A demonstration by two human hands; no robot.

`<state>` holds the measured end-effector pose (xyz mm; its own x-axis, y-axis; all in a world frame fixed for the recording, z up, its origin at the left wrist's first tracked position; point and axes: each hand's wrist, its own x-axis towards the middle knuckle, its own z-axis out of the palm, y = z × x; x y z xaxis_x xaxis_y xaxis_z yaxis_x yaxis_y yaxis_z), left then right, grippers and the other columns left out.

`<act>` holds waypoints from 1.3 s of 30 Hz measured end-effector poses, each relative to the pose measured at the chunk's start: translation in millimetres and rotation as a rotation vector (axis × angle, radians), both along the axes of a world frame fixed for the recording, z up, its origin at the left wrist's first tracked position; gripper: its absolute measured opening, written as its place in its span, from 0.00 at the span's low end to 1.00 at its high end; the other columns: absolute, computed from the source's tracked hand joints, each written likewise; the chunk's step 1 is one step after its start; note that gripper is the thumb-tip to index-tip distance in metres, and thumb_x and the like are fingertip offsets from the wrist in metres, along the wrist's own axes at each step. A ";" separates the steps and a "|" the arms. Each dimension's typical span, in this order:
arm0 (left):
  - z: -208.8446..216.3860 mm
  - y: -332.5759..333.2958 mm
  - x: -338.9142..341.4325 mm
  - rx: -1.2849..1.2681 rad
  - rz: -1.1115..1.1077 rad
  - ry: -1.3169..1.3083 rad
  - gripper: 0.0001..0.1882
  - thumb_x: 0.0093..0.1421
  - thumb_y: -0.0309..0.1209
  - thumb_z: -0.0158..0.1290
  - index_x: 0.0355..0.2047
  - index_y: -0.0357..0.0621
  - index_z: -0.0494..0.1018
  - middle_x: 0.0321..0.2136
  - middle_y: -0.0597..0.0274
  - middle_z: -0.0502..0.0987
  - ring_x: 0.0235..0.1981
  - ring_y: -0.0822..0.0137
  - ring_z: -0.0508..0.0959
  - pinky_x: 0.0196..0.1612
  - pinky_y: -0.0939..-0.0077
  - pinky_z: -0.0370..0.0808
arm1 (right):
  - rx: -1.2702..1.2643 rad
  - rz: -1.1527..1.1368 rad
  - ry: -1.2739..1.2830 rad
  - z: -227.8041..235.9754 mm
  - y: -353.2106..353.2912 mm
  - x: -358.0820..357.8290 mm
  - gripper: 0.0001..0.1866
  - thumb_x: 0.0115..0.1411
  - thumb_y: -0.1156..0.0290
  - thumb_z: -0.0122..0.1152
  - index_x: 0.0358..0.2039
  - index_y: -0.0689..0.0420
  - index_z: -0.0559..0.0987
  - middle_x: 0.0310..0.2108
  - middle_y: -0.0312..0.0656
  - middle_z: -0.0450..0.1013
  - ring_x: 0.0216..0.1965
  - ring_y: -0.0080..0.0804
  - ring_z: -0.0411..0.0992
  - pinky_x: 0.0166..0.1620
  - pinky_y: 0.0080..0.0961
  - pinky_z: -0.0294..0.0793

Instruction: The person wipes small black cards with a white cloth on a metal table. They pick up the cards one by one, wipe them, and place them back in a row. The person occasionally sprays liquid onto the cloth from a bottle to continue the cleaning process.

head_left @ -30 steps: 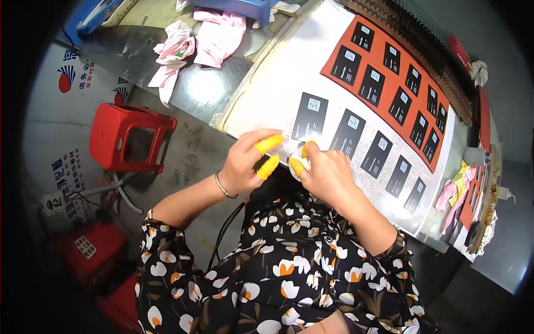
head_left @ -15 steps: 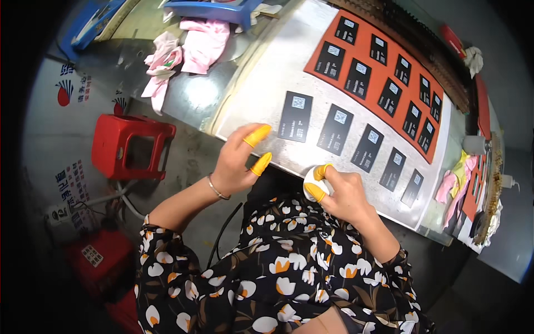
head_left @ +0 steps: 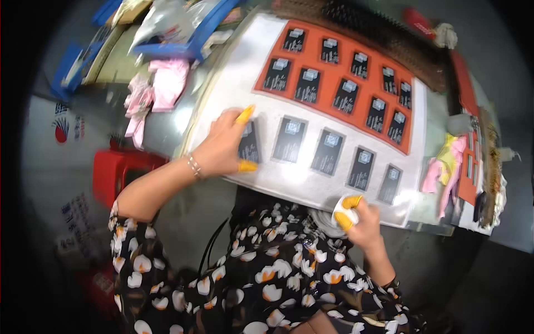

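My left hand (head_left: pixel 222 146), with yellow cots on its thumb and forefinger, spans a black printed card (head_left: pixel 250 143) at the left end of the near row. The two fingertips sit at the card's opposite ends and the hand hides its left part. In my right hand (head_left: pixel 364 222), also in yellow finger cots, a small rounded white thing (head_left: pixel 337 210) is pinched at the table's near edge; its kind is unclear. More black cards, such as this one (head_left: pixel 327 151), lie in a row on the white sheet (head_left: pixel 222 106).
Behind the row, an orange-red sheet (head_left: pixel 328 106) carries several black cards. Pink cloths (head_left: pixel 168 78) and a blue tray (head_left: pixel 194 42) lie at the far left, pink and yellow cloths (head_left: pixel 448 161) at the right. A red stool (head_left: pixel 108 175) stands on the left floor.
My left hand has come onto the end card, whose slant has changed. The right hand has shifted rightward along the table edge, still holding the white thing. The whole view has swung.
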<state>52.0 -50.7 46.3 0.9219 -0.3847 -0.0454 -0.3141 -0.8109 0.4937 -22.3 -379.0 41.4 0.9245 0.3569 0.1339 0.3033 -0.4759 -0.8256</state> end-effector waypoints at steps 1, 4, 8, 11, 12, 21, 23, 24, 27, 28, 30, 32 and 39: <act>-1.4 -1.0 -4.5 0.014 -0.003 -0.083 0.52 0.32 0.39 0.66 0.55 0.33 0.52 0.48 0.45 0.58 0.49 0.48 0.60 0.50 0.61 0.59 | -0.002 -0.050 -0.008 -1.4 -12.2 -3.2 0.12 0.47 0.71 0.65 0.29 0.60 0.73 0.21 0.45 0.73 0.20 0.33 0.73 0.24 0.22 0.70; 21.3 -14.2 3.2 0.138 -0.055 -0.090 0.52 0.31 0.41 0.65 0.56 0.36 0.53 0.45 0.49 0.63 0.49 0.52 0.62 0.52 0.61 0.55 | 0.065 -0.221 -0.031 11.3 -52.4 -2.5 0.09 0.48 0.73 0.63 0.28 0.61 0.72 0.21 0.38 0.71 0.21 0.21 0.69 0.25 0.18 0.68; 67.6 -59.2 56.5 0.026 -0.016 -0.239 0.54 0.32 0.42 0.65 0.58 0.37 0.50 0.46 0.49 0.64 0.46 0.51 0.66 0.53 0.61 0.57 | 0.240 -0.526 0.007 -0.9 -129.7 -5.2 0.08 0.50 0.73 0.61 0.29 0.61 0.72 0.21 0.35 0.70 0.21 0.20 0.67 0.25 0.17 0.67; 98.0 -157.6 149.8 0.025 -0.233 -0.493 0.50 0.35 0.42 0.62 0.57 0.36 0.51 0.45 0.48 0.65 0.47 0.52 0.64 0.52 0.66 0.57 | 0.373 -0.771 0.013 -29.8 -182.7 -16.1 0.08 0.52 0.73 0.58 0.31 0.62 0.70 0.22 0.33 0.68 0.22 0.18 0.64 0.25 0.17 0.65; 104.2 -199.0 181.1 0.055 -0.292 -0.556 0.48 0.36 0.44 0.60 0.56 0.35 0.53 0.44 0.48 0.65 0.47 0.54 0.64 0.51 0.66 0.56 | 0.404 -0.839 -0.013 -36.9 -194.1 -17.8 0.09 0.53 0.72 0.58 0.32 0.62 0.70 0.23 0.32 0.67 0.23 0.16 0.63 0.24 0.16 0.65; 74.2 -335.0 332.4 0.530 -0.307 -0.432 0.43 0.37 0.51 0.60 0.50 0.39 0.63 0.45 0.57 0.67 0.48 0.60 0.64 0.48 0.68 0.58 | 0.793 -0.734 0.095 -27.9 -196.5 -13.9 0.13 0.55 0.66 0.58 0.33 0.62 0.70 0.24 0.32 0.67 0.24 0.15 0.64 0.27 0.11 0.61; 72.4 -345.0 345.7 0.584 -0.350 -0.370 0.43 0.37 0.51 0.60 0.51 0.39 0.63 0.46 0.58 0.67 0.48 0.60 0.64 0.48 0.66 0.58 | 0.728 -0.780 0.007 -43.7 -203.1 -15.7 0.16 0.55 0.62 0.59 0.34 0.62 0.70 0.26 0.33 0.68 0.26 0.16 0.65 0.28 0.13 0.63; 71.6 -348.1 349.5 0.601 -0.355 -0.348 0.44 0.37 0.52 0.60 0.51 0.39 0.62 0.46 0.57 0.66 0.49 0.59 0.64 0.49 0.66 0.58 | 0.727 -0.784 -0.026 -42.2 -201.4 -13.7 0.16 0.55 0.62 0.59 0.34 0.63 0.70 0.26 0.33 0.68 0.27 0.16 0.65 0.29 0.13 0.63; 67.6 -349.7 355.1 0.589 -0.359 -0.309 0.45 0.35 0.53 0.60 0.51 0.39 0.63 0.47 0.58 0.67 0.51 0.60 0.63 0.49 0.66 0.58 | 0.705 -0.771 -0.014 -46.1 -204.6 -15.7 0.15 0.55 0.64 0.59 0.35 0.63 0.70 0.27 0.33 0.68 0.27 0.17 0.64 0.30 0.14 0.64; 64.7 -347.1 351.7 0.576 -0.360 -0.295 0.46 0.34 0.53 0.61 0.51 0.40 0.63 0.47 0.58 0.67 0.51 0.60 0.62 0.49 0.66 0.58 | 0.696 -0.764 0.013 -46.3 -204.8 -19.1 0.15 0.55 0.64 0.58 0.35 0.63 0.70 0.27 0.33 0.68 0.27 0.18 0.64 0.30 0.14 0.64; 67.8 -335.2 335.1 0.447 -0.345 -0.474 0.45 0.36 0.52 0.62 0.51 0.39 0.63 0.46 0.53 0.68 0.50 0.56 0.64 0.50 0.64 0.59 | 0.692 -0.771 0.021 -41.3 -204.1 -15.7 0.14 0.55 0.66 0.58 0.35 0.63 0.70 0.27 0.33 0.67 0.26 0.18 0.64 0.31 0.14 0.64; 79.0 -338.2 298.4 0.263 -0.315 -0.419 0.43 0.37 0.50 0.63 0.50 0.37 0.63 0.45 0.50 0.69 0.49 0.53 0.65 0.51 0.65 0.61 | 0.677 -0.817 0.005 -40.3 -203.0 -13.6 0.12 0.55 0.68 0.56 0.35 0.63 0.70 0.27 0.32 0.67 0.26 0.17 0.64 0.30 0.13 0.63; 26.7 -280.3 34.4 -0.035 -0.558 -0.064 0.53 0.32 0.52 0.65 0.55 0.36 0.55 0.50 0.47 0.61 0.53 0.52 0.60 0.54 0.57 0.53 | 0.789 -0.704 0.022 -33.5 -198.8 -9.1 0.08 0.57 0.72 0.53 0.35 0.62 0.70 0.26 0.32 0.66 0.24 0.13 0.62 0.27 0.10 0.61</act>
<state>86.4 -331.0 73.1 0.5789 -0.8150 0.0255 -0.7209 -0.4970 0.4829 -31.4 -577.8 7.9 0.8944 -0.4410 0.0749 0.1486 0.1351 -0.9796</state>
